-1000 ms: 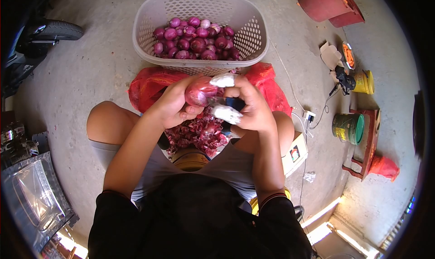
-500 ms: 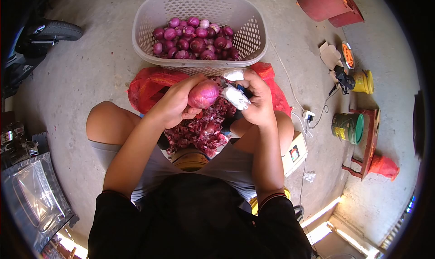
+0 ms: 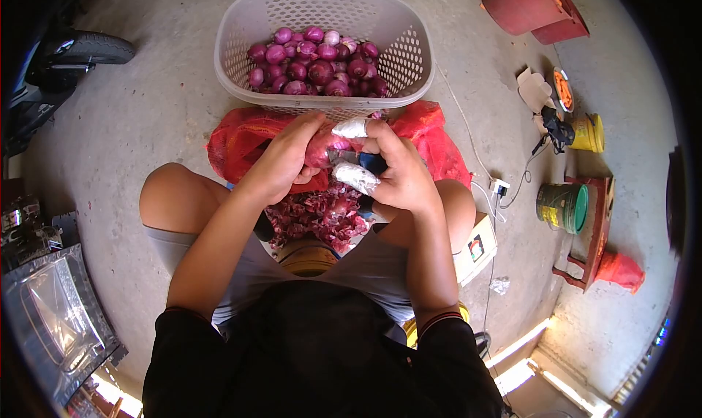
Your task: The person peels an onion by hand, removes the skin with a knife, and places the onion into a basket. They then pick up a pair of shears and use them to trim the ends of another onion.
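Observation:
My left hand (image 3: pixel 281 162) is closed round a red onion (image 3: pixel 319 149) held above my lap. Wrapped in white tape at the thumb and forefinger, my right hand (image 3: pixel 398 166) grips a small knife (image 3: pixel 371 162) with a dark blue handle. Its short blade is against the onion's right side, partly hidden by the taped fingers. Below both hands lies a heap of red onion skins (image 3: pixel 322 217). Just ahead, a grey plastic basket (image 3: pixel 241 89) holds many purple onions (image 3: pixel 320 71).
Red mesh sacks (image 3: pixel 442 151) lie between the basket and my knees. To the right are a white box (image 3: pixel 475 250), a power cord with a plug (image 3: pixel 499 186), a green-lidded bucket (image 3: pixel 559 206) and a wooden stool (image 3: pixel 596 235). A motorcycle wheel (image 3: pixel 95 49) stands at far left.
My right hand has moved left, bringing the knife and taped fingers onto the onion, which they now partly cover. My left hand stays nearly in place.

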`<state>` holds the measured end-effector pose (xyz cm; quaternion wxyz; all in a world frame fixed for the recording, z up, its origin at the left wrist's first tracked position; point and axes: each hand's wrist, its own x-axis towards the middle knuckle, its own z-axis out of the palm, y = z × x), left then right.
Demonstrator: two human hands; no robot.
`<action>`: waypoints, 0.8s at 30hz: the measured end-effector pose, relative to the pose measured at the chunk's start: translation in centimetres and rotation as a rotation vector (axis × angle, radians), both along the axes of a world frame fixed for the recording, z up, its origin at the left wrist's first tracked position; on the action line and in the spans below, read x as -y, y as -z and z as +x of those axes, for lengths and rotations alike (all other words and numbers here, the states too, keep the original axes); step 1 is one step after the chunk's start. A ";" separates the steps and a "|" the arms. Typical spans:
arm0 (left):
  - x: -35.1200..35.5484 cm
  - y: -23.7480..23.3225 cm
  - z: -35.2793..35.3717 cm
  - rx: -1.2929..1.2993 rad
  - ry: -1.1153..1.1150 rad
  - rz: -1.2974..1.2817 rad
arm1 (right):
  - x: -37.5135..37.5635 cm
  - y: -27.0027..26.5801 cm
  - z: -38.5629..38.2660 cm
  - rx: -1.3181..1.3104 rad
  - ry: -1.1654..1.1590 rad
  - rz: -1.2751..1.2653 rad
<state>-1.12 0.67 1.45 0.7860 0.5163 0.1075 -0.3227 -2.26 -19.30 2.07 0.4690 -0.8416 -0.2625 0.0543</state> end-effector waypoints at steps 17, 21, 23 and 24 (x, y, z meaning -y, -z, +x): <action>0.7 -0.1 -0.3 0.521 -0.092 0.221 | 0.3 -0.1 0.5 -0.335 0.141 0.471; 0.5 0.3 -0.1 0.724 -0.120 0.100 | 0.3 0.3 0.7 -0.305 0.124 0.589; 0.4 0.4 0.1 0.857 -0.099 0.146 | -0.1 0.4 0.7 -0.310 0.147 0.589; 0.3 0.4 0.1 0.923 -0.088 0.169 | 0.0 0.2 0.6 -0.361 0.157 0.588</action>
